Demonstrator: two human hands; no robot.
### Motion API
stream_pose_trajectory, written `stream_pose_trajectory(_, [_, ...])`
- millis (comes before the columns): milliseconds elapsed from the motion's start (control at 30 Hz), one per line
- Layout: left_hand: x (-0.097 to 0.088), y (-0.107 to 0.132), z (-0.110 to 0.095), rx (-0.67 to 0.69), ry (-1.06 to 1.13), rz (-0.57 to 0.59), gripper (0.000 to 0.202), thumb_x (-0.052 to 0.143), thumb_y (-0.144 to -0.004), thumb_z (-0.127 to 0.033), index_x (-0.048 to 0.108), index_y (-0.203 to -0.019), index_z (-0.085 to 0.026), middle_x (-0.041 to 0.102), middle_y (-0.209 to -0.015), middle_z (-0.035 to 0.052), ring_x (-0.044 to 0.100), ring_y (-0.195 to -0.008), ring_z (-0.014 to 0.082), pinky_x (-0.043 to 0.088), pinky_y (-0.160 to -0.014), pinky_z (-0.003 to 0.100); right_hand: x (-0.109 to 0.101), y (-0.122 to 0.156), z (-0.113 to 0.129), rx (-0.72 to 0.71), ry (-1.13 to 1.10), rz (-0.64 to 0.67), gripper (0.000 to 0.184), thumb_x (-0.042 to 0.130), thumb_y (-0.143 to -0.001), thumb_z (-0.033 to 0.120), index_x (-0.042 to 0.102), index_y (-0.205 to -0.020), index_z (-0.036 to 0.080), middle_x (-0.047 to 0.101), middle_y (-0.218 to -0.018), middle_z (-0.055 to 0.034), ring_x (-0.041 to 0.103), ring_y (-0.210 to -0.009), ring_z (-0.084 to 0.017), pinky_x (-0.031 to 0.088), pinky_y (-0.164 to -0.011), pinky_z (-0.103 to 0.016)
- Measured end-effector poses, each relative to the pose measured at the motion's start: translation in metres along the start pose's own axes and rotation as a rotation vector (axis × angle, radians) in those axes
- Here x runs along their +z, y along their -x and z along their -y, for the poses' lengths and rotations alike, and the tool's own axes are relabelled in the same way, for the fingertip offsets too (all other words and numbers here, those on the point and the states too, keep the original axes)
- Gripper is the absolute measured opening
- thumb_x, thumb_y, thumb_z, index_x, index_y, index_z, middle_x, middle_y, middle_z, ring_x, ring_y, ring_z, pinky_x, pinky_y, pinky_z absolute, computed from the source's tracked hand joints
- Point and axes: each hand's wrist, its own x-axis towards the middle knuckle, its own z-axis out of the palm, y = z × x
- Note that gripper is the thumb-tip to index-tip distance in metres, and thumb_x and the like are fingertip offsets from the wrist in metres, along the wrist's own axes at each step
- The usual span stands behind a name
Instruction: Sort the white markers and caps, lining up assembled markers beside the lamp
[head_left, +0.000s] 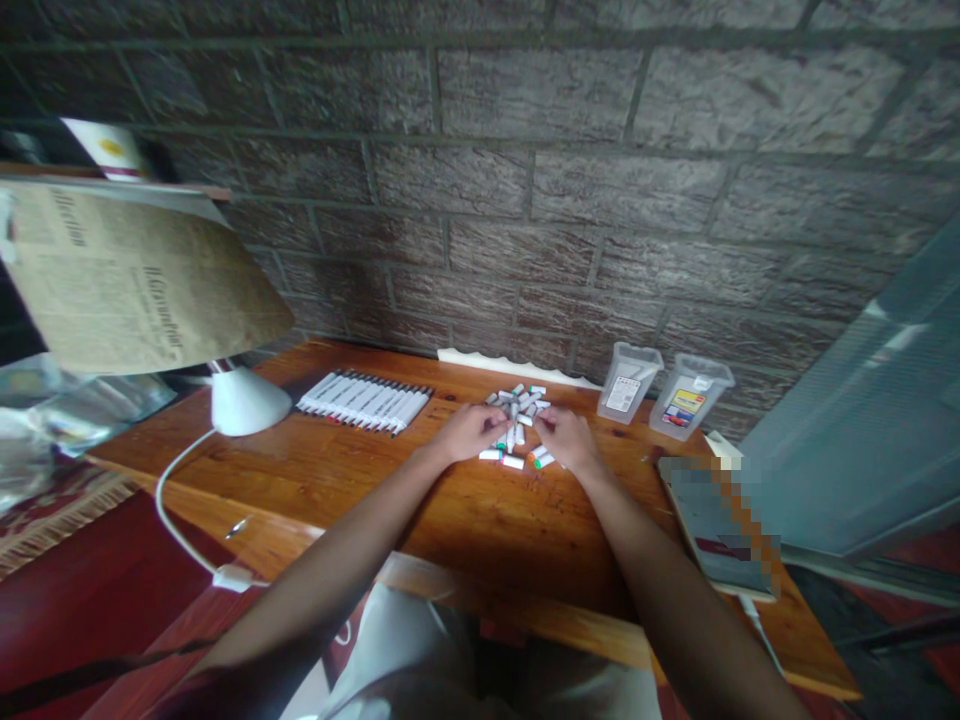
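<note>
"Handling the small white pieces (520, 434) looks like the step in hand. Where are they?"

"In a loose heap on the wooden table (450, 520), between the left hand (472, 430) and the right hand (568, 437). Some show green, orange or pinkish ends, so they might be marker caps."

"And the grip?"

"The left hand has its fingers curled in at the heap's left side; the right hand's bend in likewise from the opposite side. Whether either one pinches a piece I can't tell, since the fingertips blur into the white."

"What does the next move call for?"

"A light touch on one piece at a time, I'd judge; its neighbours look apt to roll."

"Anything around them?"

"A tidy row of white markers (365, 402) lies to the left, with a lamp (247, 402) beyond it. Two clear containers (690, 400) stand to the right, and a tablet (695, 505) lies nearer the person."
</note>
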Motion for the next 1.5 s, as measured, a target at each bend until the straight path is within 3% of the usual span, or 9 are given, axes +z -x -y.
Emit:
stream_pose_trajectory(267, [0.001, 0.000, 0.001, 0.006, -0.010, -0.024, 0.032, 0.050, -0.089, -0.037, 0.062, -0.069, -0.015, 0.060, -0.064, -0.0014, 0.052, -0.061, 0.0093, 0.036, -0.059, 0.019, 0.005, -0.002, -0.003, -0.025, -0.041, -0.059, 0.022, 0.051, -0.086, 0.031, 0.070, -0.077, 0.022, 0.073, -0.079, -0.0026, 0.067, -0.074, -0.018, 0.043, -0.066, -0.025])
stream_pose_trajectory(533, [0.000, -0.001, 0.000, 0.001, 0.017, -0.036, 0.034, 0.049, -0.090, -0.038, 0.061, -0.069, -0.015, 0.063, -0.066, -0.0007, 0.055, -0.063, 0.0102, 0.038, -0.062, 0.018, 0.003, -0.002, -0.001, -0.082, -0.272, -0.241, 0.026, 0.049, -0.088, 0.038, 0.069, -0.088, 0.021, 0.070, -0.071, -0.0006, 0.063, -0.064, -0.015, 0.045, -0.065, -0.023])
stream_pose_trajectory(867, [0.000, 0.000, 0.002, -0.020, 0.010, -0.049, 0.034, 0.049, -0.090, -0.039, 0.063, -0.070, -0.015, 0.064, -0.068, -0.0002, 0.056, -0.064, 0.0107, 0.039, -0.064, 0.019, 0.003, 0.000, -0.002, -0.088, -0.274, -0.248, 0.030, 0.048, -0.087, 0.041, 0.069, -0.082, 0.019, 0.061, -0.059, 0.0018, 0.056, -0.056, -0.013, 0.040, -0.059, -0.022])
stream_pose_trajectory(1133, [-0.001, 0.000, 0.004, -0.022, 0.022, -0.057, 0.035, 0.049, -0.089, -0.040, 0.061, -0.068, -0.015, 0.062, -0.064, -0.0014, 0.053, -0.062, 0.0099, 0.038, -0.062, 0.019, 0.000, 0.000, 0.002, -0.087, -0.314, -0.233, 0.030, 0.049, -0.087, 0.041, 0.069, -0.086, 0.019, 0.064, -0.063, 0.0009, 0.057, -0.059, -0.013, 0.042, -0.062, -0.022])
stream_pose_trajectory(1500, [0.002, 0.000, 0.004, -0.015, -0.008, -0.034, 0.034, 0.049, -0.089, -0.038, 0.061, -0.068, -0.015, 0.062, -0.064, -0.0009, 0.053, -0.061, 0.0095, 0.038, -0.061, 0.019, 0.011, 0.000, -0.001, -0.171, -0.290, -0.096, 0.030, 0.048, -0.087, 0.039, 0.068, -0.079, 0.019, 0.060, -0.061, 0.0020, 0.053, -0.057, -0.012, 0.038, -0.057, -0.021])
